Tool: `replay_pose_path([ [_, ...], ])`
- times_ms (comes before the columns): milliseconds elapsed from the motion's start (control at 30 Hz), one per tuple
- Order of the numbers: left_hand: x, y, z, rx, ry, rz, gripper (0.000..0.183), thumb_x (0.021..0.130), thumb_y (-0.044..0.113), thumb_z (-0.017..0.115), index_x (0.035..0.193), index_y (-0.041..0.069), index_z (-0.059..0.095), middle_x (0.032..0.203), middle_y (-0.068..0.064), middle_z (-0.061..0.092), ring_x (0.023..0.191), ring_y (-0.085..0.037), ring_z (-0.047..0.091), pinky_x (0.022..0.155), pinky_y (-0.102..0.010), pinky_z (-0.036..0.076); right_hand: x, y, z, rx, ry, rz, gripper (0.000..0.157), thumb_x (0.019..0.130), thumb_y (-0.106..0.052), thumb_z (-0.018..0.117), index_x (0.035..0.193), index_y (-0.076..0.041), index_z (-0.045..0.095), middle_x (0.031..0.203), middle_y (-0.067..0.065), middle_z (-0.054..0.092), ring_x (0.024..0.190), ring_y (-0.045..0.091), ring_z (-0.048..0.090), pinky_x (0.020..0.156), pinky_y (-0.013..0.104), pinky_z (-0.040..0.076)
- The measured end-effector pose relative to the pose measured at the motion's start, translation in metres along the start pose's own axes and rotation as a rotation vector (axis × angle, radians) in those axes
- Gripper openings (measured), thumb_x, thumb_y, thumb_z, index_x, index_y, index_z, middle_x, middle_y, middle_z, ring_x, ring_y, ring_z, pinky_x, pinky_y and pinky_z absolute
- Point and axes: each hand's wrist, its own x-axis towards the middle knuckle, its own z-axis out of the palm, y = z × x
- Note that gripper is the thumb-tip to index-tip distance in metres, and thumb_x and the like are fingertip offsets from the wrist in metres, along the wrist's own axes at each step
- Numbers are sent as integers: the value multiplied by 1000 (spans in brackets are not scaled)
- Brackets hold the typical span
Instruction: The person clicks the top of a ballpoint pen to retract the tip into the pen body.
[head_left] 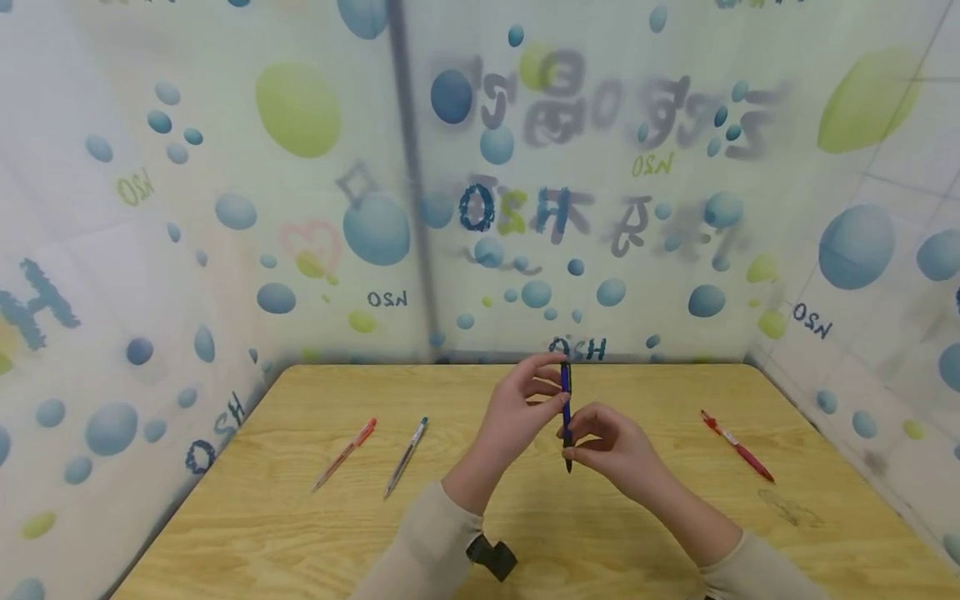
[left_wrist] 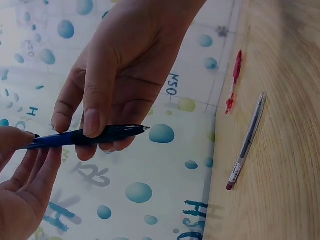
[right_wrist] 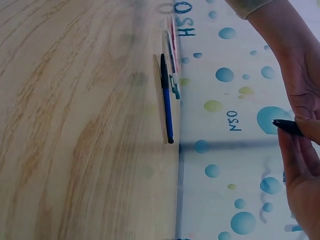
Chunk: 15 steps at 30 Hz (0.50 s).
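Both hands hold one blue pen upright above the wooden table, its black tip pointing down. The left hand has it by the upper part, index fingertip at the top end and thumb against the blue barrel. Lower down, the right hand pinches the black grip between thumb and fingers. In the left wrist view the pen lies sideways across the picture, with its metal point extended past the right thumb. Only the dark tip end of the pen shows in the right wrist view.
On the table lie a red pen and a clear pen with a teal end at left, and another red pen at right. The right wrist view shows another blue pen. A bubble-patterned curtain borders the table.
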Motion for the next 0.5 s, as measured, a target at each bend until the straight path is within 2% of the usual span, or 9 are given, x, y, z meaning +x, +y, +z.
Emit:
replay_pose_path([
  [133, 0, 2, 0, 32, 3, 22, 41, 92, 9, 68, 130, 20, 60, 106, -1, 63, 95, -14, 65, 85, -37, 53, 0, 0, 0, -1, 7, -2, 21, 87, -1, 72, 104, 0, 59, 104, 21, 65, 92, 23, 67, 79, 32, 56],
  [267, 0, 4, 0, 43, 12, 12, 41, 91, 8, 69, 129, 21, 61, 105, 2, 63, 94, -12, 64, 84, -34, 54, -2, 0, 1, 14, 15, 10, 21, 87, -1, 71, 105, -1, 59, 105, 23, 65, 90, 20, 68, 76, 33, 57],
  [500, 0, 4, 0, 39, 8, 2, 41, 92, 7, 69, 128, 24, 61, 104, 3, 63, 93, -13, 65, 75, -36, 55, -2, 0, 4, 54, 12, -4, 22, 87, -2, 72, 105, 1, 58, 105, 25, 64, 89, 20, 68, 72, 36, 58],
])
